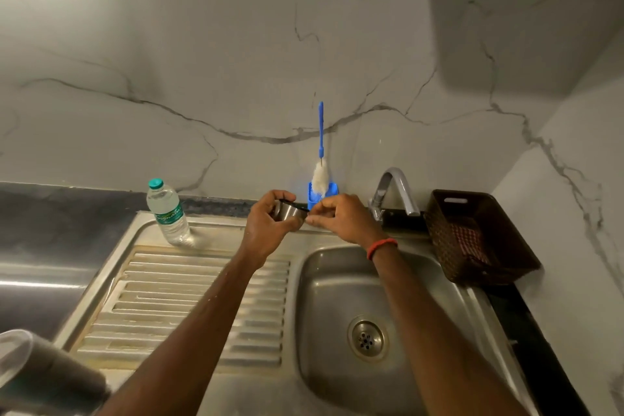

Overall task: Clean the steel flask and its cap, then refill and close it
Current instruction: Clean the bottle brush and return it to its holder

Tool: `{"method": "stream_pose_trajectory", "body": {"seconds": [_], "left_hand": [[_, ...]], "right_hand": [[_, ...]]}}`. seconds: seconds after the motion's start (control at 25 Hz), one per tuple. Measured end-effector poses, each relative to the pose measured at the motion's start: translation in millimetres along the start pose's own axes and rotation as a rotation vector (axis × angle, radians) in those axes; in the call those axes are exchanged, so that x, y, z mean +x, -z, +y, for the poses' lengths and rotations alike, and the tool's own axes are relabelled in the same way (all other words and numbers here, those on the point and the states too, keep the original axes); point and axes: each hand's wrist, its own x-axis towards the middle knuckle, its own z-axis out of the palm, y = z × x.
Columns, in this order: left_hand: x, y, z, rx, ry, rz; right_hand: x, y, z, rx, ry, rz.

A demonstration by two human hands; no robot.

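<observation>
Cap-cleaning step: above the sink (pixel 324 284) back rim, left hand (pixel 270 224) fingers curl round cap (pixel 291 212), right hand (pixel 344 218) fingers pinch its edge. Next probably needs a rinse.

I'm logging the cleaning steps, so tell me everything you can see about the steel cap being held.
The steel cap is a small, shiny round cup with a dark band along its upper rim. It is tilted, held in the air above the back edge of the sink. The left hand curls round its left side; the right hand pinches its right edge.
</observation>
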Motion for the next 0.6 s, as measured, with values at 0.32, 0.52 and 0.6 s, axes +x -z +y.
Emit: {"method": "stream_pose_trajectory", "body": {"seconds": [0.32,0.52,0.6], "left_hand": [[37.2,2.6,-30.6,0.077,0.055,0.080],[52.0,0.2,-40.3,0.147,0.068,0.054],[55.7,-0.3,-45.3,0.159,0.064,0.045]], "right_hand": [[76.5,14.2,15.5,0.007,-0.093,0.319],[122.8,25.6,5.0,-0.017,-0.089,0.288],[137.7,30.8,0.6,-0.035,-0.084,0.279]]}}
